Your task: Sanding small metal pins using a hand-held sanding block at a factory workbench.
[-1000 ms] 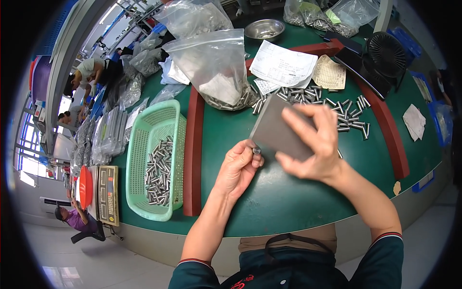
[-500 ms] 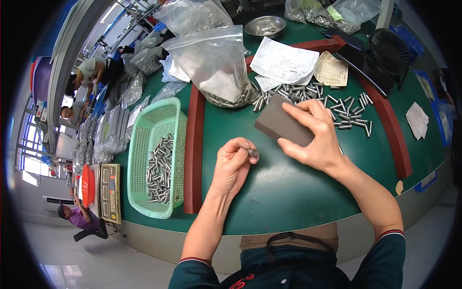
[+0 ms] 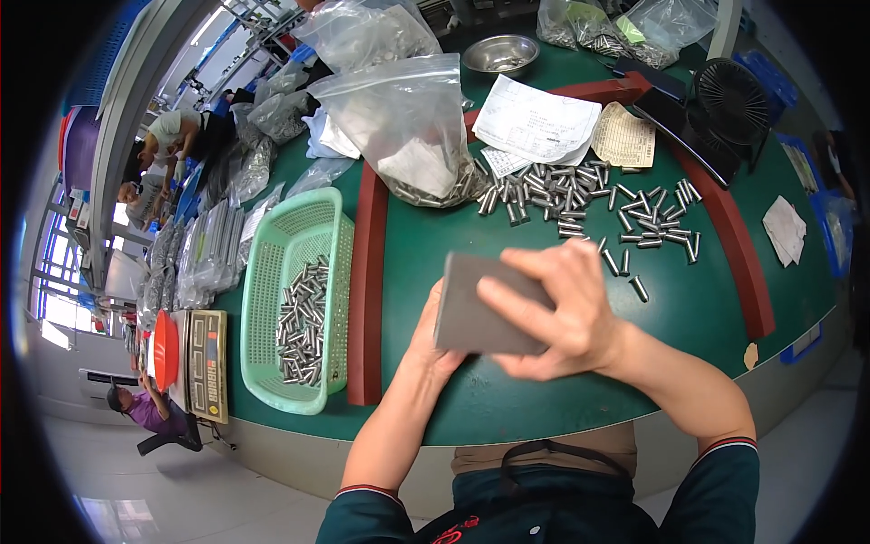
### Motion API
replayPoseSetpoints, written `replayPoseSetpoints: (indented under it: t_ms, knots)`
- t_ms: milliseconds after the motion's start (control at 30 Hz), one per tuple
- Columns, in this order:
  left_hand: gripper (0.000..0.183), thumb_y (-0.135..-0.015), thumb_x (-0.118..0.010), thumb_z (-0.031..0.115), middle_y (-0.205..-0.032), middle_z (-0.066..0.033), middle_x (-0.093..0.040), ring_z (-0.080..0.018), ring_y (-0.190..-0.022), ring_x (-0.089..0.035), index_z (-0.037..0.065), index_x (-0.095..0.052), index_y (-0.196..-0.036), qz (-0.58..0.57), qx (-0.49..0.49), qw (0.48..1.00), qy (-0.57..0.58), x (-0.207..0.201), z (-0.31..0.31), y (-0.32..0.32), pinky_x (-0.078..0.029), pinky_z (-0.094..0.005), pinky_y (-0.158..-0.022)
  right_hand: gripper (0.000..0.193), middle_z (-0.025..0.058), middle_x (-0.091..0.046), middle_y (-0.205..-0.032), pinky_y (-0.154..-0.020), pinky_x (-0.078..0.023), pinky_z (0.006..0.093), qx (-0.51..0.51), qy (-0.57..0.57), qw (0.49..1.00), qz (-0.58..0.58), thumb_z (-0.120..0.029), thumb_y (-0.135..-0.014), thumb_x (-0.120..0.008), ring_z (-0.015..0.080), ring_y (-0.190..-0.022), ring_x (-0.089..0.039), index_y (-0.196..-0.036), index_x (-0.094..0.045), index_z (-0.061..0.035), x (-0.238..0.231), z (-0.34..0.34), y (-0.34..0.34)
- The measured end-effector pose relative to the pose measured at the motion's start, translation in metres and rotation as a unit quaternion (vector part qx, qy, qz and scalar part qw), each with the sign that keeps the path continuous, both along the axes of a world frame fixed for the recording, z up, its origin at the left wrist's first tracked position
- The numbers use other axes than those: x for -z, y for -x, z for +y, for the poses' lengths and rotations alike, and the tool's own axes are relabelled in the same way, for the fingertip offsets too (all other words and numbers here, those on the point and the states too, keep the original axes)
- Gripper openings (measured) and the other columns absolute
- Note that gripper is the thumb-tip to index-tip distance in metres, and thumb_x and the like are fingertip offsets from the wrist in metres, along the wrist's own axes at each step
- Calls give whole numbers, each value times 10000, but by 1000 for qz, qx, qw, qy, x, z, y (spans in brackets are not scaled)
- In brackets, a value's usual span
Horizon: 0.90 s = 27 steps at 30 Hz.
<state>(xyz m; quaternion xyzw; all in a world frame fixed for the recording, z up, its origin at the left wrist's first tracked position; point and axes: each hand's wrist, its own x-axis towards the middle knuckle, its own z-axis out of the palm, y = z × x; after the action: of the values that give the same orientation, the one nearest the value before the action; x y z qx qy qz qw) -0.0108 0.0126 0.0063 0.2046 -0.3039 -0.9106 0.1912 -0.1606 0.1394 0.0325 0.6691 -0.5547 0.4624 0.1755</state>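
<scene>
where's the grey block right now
In the head view, the grey block is just right of centre, gripped by the right hand and partly covering the left hand, below the loose metal pins.

- Bright, even light overall.
- Daylight glares through windows (image 3: pixel 60 263) at left.
- Pale reflections gleam on the floor (image 3: pixel 136 510).
- Fisheye distortion bows edges near black rims.

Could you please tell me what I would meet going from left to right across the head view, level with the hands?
Red bowl, green basket, left dark red strip, left hand, grey block, right hand, right dark red strip.
</scene>
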Motion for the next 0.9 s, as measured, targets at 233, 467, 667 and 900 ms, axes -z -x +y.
replayPoseSetpoints:
  t_ms: [233,467,667,900]
  knots:
    - [327,-915,-665,178,-1074,-68,-658,-160,-951,-649,24,-582,-1192,99,42,992,68,6,-3,7,-546,-311,-872,721,181,-602,-1096,-759,-406,395,103,45,994,0,-255,-499,-791,288,-851,-561,-1178,-657,-55,0,-10,26]
    - [448,-909,-675,198,-1265,-104,-582,-237,-1118,-609,61,-508,-1302,278,190,940,50,19,-23,5,-484,-409,-1032,683,136,-588,-1061,-807,-373,415,39,25,997,-63,-267,-560,-784,277,-894,-556,-1200,-648,-71,1,-15,17]
    - [264,-914,-682,235,-980,-53,-607,-155,-821,-573,60,-589,-1088,-10,-13,991,131,-1,4,3,-488,-307,-761,683,138,-582,-1059,-820,-376,413,61,16,995,-76,-281,-561,-786,288,-907,-553,-1197,-656,-71,1,-18,14]
    - [224,-932,-660,279,-750,-14,-569,-107,-657,-477,64,-603,-904,64,52,995,47,2,-9,5,-401,-258,-649,682,117,-592,-1063,-828,-376,390,108,6,989,-104,-255,-552,-799,269,-936,-549,-1182,-657,-34,5,-16,29]
